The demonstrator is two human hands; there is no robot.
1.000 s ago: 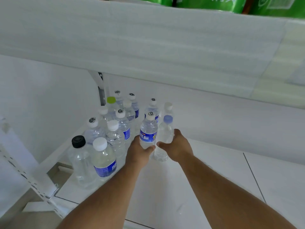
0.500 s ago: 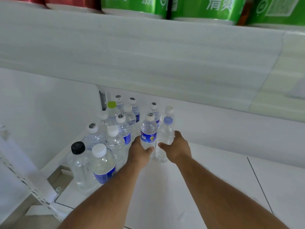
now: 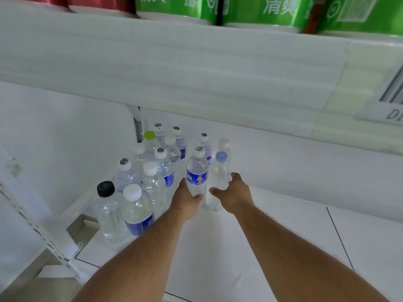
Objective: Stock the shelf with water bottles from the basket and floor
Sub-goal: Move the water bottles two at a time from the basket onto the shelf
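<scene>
Blue-labelled water bottle (image 3: 197,171) stands upright on the white shelf (image 3: 283,171), left hand (image 3: 185,198) gripping its lower body, fingers curled round it. Right hand (image 3: 233,192) grips the blue-capped clear bottle (image 3: 219,177) just beside. More bottles (image 3: 150,182) cluster left.

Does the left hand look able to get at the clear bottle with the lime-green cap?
Probably not directly: the lime-green-capped bottle stands far back, other bottles crowd before it, and the left hand already grips a blue-labelled bottle.
</scene>
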